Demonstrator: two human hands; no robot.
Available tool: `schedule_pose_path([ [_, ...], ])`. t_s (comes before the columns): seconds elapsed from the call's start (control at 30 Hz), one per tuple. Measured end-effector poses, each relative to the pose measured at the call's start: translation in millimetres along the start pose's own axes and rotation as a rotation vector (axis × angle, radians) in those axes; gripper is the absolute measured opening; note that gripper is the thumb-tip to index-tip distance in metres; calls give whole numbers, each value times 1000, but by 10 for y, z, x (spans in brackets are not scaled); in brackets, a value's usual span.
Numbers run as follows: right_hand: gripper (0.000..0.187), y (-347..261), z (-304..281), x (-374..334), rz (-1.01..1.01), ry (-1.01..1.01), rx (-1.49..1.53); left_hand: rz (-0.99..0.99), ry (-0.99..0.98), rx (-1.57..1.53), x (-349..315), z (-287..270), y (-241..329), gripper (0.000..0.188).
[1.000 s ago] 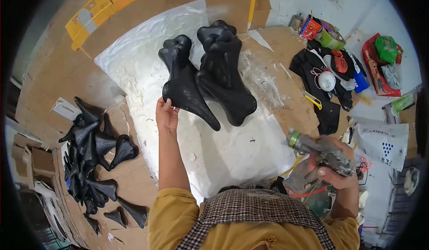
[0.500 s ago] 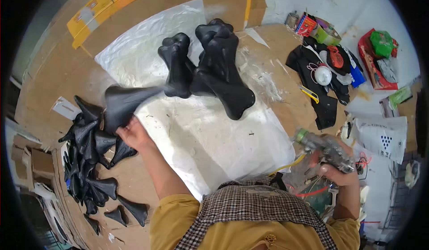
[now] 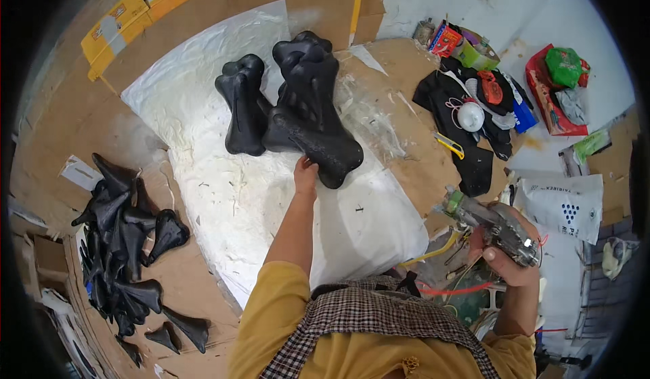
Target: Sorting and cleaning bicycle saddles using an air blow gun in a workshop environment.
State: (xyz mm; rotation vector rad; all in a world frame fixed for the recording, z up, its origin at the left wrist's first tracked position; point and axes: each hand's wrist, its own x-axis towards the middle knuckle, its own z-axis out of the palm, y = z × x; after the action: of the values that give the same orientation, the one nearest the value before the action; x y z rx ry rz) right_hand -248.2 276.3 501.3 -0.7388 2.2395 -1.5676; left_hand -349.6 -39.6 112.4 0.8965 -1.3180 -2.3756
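My left hand (image 3: 306, 174) reaches forward over the white sheet (image 3: 298, 223). Its fingers are closed at the near edge of a black bone-shaped piece (image 3: 318, 142), which lies across other large black pieces. Beside that stack, on its left, rests another upright-looking black bone-shaped piece (image 3: 244, 104). At the right, my right hand (image 3: 508, 260) is wrapped round a grey, partly see-through cylindrical tool (image 3: 497, 226) with a green end pointing to the left. The tool's exact kind cannot be made out.
Several smaller black pieces (image 3: 112, 243) are heaped on the cardboard at left. At the right lie black cloth (image 3: 460, 135), a yellow cutter knife (image 3: 449, 144), a white bag (image 3: 562, 206) and a red-and-green package (image 3: 558, 88). A yellow hose (image 3: 433, 250) runs near my right hand.
My left hand has let go of a black piece at the left heap and moved right to the stack on the sheet. My right hand still holds the tool. The view has shifted slightly.
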Motion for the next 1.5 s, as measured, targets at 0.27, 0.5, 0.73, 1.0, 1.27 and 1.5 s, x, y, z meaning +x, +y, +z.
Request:
schedule_pose_path([
  [0.27, 50, 268, -229, -60, 163, -50, -146, -174, -123, -229, -392, 177, 229, 30],
  [0.5, 54, 503, -55, 182, 157, -78, -131, 114, -312, -304, -924, -669, 1029, 28],
  [0.73, 55, 600, 75, 369, 180, -163, -127, 313, 187, -740, -156, -2153, 1231, 43],
  [1.0, 54, 602, 158, 339, 233, -163, -92, -117, -87, 292, 715, -655, 757, 39],
  [1.27, 56, 729, 131, 202, 195, -145, -67, -152, -463, 67, 192, -510, 915, 19],
  [1.5, 54, 807, -24, -47, 234, -255, 136, 238, -133, -332, -214, -548, 1676, 16],
])
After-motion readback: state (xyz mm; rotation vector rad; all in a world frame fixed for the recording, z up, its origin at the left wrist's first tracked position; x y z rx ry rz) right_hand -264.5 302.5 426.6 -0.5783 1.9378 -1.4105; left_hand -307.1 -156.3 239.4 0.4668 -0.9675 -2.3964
